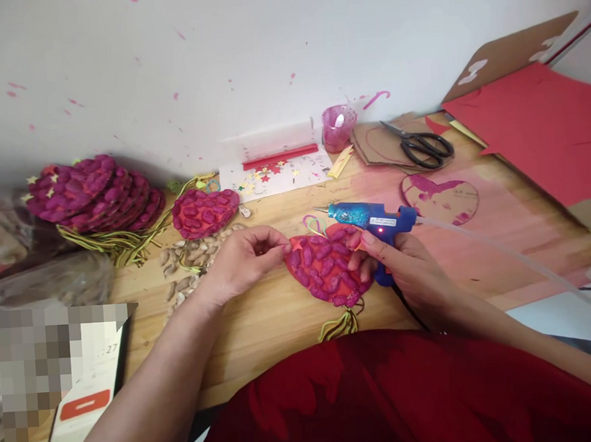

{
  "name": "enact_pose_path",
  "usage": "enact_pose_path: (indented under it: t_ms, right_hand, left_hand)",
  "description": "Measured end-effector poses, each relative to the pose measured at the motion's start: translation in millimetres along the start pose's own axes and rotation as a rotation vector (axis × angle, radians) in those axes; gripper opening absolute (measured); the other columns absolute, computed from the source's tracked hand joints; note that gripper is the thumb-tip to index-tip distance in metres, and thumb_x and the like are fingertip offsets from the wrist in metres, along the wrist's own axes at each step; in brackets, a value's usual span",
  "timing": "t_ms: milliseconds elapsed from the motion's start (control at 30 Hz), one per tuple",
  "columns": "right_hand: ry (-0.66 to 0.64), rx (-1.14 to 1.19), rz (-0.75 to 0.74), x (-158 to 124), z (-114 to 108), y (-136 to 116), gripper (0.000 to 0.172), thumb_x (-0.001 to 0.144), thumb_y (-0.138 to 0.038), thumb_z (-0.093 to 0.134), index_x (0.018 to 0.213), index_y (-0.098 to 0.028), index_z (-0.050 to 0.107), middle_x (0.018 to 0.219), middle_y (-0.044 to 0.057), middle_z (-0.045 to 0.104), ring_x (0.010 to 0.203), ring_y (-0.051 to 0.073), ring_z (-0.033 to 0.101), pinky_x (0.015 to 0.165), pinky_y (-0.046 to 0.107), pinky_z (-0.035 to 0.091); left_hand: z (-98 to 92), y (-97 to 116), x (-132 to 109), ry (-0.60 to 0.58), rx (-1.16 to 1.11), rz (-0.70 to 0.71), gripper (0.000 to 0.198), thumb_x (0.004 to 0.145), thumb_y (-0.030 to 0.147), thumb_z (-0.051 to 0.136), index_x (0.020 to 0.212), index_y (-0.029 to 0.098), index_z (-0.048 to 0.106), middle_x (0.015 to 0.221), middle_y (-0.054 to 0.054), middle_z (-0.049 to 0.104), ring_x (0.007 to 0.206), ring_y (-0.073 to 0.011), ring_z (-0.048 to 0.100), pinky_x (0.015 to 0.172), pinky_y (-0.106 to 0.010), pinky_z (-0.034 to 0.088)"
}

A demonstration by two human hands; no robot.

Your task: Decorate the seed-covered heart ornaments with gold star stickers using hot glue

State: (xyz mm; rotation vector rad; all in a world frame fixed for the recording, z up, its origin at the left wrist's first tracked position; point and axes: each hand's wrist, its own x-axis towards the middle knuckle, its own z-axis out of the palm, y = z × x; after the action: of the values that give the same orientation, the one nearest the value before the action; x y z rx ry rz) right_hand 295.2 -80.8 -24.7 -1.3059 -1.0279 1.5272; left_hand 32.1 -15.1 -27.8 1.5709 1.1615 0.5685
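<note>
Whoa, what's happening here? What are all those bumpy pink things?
Somebody is working on a bumpy heart covered in purple-pink, peanut-shaped lumps. The left hand has its fingertips pinched at the heart's left edge, beside a red star. The right hand is at the other side, right against a blue glue gun. Another heart lies near loose peanut shells, and more bumpy pieces are stacked to the left.

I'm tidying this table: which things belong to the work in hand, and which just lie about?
Likely in use: peanut-covered heart, red star on it, glue gun, loose stars.
Likely lying about: scissors, pink cup, red paper, cardboard heart.
</note>
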Motion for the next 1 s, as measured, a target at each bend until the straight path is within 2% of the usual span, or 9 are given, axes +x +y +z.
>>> enact_pose_path:
  t_ms: [167,367,567,1000]
  right_hand:
    - [-0.023,-0.021,0.039,4,-1,-3,0.039,0.09,-0.058,0.069,0.1,-0.02,0.073,0.082,0.005,0.076,0.06,0.016,0.065,0.057,0.028,0.054]
    - [-0.025,-0.059,0.056,4,3,-13,0.044,0.086,-0.062,0.071,0.099,-0.02,0.073,0.081,0.006,0.077,0.062,0.017,0.067,0.057,0.029,0.055]
    - [-0.036,-0.093,0.06,2,8,-20,0.041,0.093,-0.057,0.065,0.107,-0.02,0.072,0.083,0.006,0.077,0.067,0.015,0.069,0.058,0.025,0.055]
    - [-0.076,-0.127,0.045,4,7,-16,0.037,0.097,-0.051,0.063,0.117,-0.021,0.072,0.088,0.006,0.077,0.072,0.016,0.07,0.062,0.025,0.057]
  left_hand:
    - [-0.1,3,4,0.039,0.043,-0.027,0.025,0.082,0.04,0.074,0.084,0.015,0.074,0.08,-0.004,0.074,0.069,-0.0139,0.062,0.064,-0.024,0.047]
    - [-1.5,6,8,-0.005,0.057,-0.053,0.024,0.081,0.038,0.074,0.082,0.014,0.073,0.078,-0.003,0.073,0.069,-0.0133,0.061,0.065,-0.024,0.045]
    - [0.5,11,10,-0.03,0.099,-0.067,0.022,0.081,0.037,0.071,0.081,0.015,0.073,0.075,-0.001,0.071,0.067,-0.0123,0.058,0.063,-0.023,0.042]
    - [11.0,22,13,-0.007,0.17,-0.171,0.029,0.072,0.041,0.069,0.077,0.013,0.07,0.069,-0.002,0.068,0.062,-0.0128,0.054,0.059,-0.025,0.04]
